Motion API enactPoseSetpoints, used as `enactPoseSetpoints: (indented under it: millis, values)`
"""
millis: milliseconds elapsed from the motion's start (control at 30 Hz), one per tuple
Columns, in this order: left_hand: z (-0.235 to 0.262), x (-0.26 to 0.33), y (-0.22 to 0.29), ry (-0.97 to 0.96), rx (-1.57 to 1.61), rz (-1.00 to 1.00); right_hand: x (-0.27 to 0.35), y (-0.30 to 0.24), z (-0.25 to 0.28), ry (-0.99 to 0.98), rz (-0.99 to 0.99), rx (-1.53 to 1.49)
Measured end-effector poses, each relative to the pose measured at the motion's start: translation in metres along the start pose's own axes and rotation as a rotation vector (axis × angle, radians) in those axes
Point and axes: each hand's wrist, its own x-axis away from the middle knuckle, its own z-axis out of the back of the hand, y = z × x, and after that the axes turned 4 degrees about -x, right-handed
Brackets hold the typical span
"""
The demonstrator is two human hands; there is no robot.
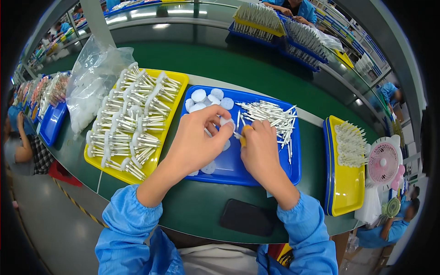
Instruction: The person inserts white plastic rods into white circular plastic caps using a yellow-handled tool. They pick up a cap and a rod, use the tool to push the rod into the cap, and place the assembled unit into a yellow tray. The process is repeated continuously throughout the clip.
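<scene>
One bare left hand [195, 137] and one bare right hand [261, 149] meet over a rectangular blue plastic tray [233, 170] on the dark green bench [195, 206]. The left hand's thumb and fingers are nearly closed, pinching a pale, round, translucent disc [225, 122]. The right hand's fingers are curled around a small yellow-orange object [246, 134], its kind partly hidden; a thin white rod [238, 120] slants between the hands, its grip unclear. Within the tray, loose pale discs [198, 95] lie at upper left and a heap of slender white rods [272, 114] at right. Left of it, a yellow plastic tray [170, 110] bears rows of white rod clusters [151, 123]. A flat black rectangular device [247, 217] lies nearer the body; a pink-and-white fan [384, 160] stands far right.
</scene>
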Motion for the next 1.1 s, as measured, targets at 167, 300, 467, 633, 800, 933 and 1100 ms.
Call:
enactPoseSetpoints:
  millis: [167, 300, 467, 633, 800, 933, 1100]
  values:
    - [-0.013, 0.018, 0.003, -0.124, 0.099, 0.094, 0.055, 0.013, 0.037, -0.071, -0.061, -0.141]
    - [-0.021, 0.033, 0.002, -0.247, 0.143, 0.162, 0.072, 0.002, 0.056, 0.025, -0.094, -0.458]
    - [-0.030, 0.044, 0.007, -0.256, 0.168, 0.069, 0.077, -0.005, 0.061, 0.009, -0.004, -0.574]
    - [-0.034, 0.045, 0.008, -0.251, 0.078, 0.008, 0.084, 0.003, 0.059, -0.005, 0.017, -0.582]
    - [-0.035, 0.046, 0.007, -0.232, 0.008, -0.024, 0.085, 0.007, 0.058, -0.045, -0.023, -0.572]
    - [-0.037, 0.047, 0.006, -0.222, -0.021, -0.027, 0.084, 0.008, 0.058, -0.054, -0.059, -0.557]
    - [-0.036, 0.048, 0.006, -0.272, -0.008, 0.011, 0.084, 0.007, 0.056, -0.075, -0.073, -0.534]
